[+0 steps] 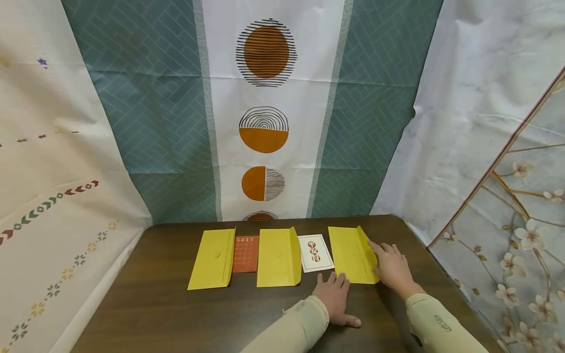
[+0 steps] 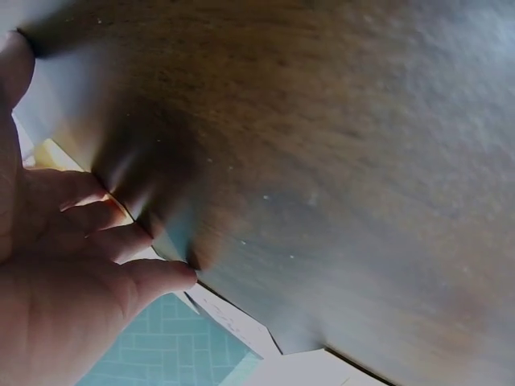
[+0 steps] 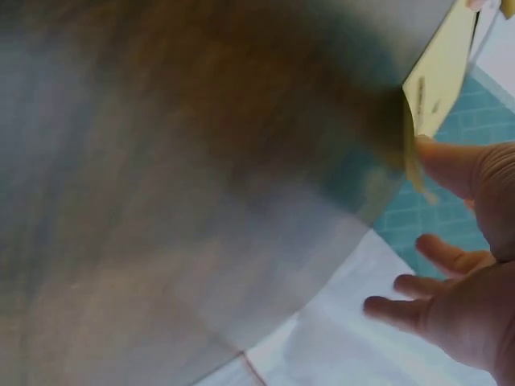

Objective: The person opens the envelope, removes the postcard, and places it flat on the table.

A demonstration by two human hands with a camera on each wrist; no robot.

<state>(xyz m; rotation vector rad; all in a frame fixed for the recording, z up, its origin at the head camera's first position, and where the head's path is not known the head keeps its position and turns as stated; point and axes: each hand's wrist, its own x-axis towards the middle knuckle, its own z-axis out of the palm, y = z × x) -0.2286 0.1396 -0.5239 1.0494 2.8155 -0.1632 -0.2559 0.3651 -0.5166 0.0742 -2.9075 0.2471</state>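
My right hand touches the raised flap of the rightmost yellow envelope. Its thumb meets the flap in the right wrist view, while the other fingers stretch outward. Flat on the table, fingers spread, my left hand rests just below the same envelope's left corner; whether a fingertip meets the paper I cannot tell. A white card with red round characters lies between this envelope and the middle yellow envelope. Farther left come a red card with gold writing and another yellow envelope.
The dark wooden table runs toward me in front of the row of envelopes. Behind it hangs a green and white cloth with orange circles. Patterned cloths hang at the left and at the right.
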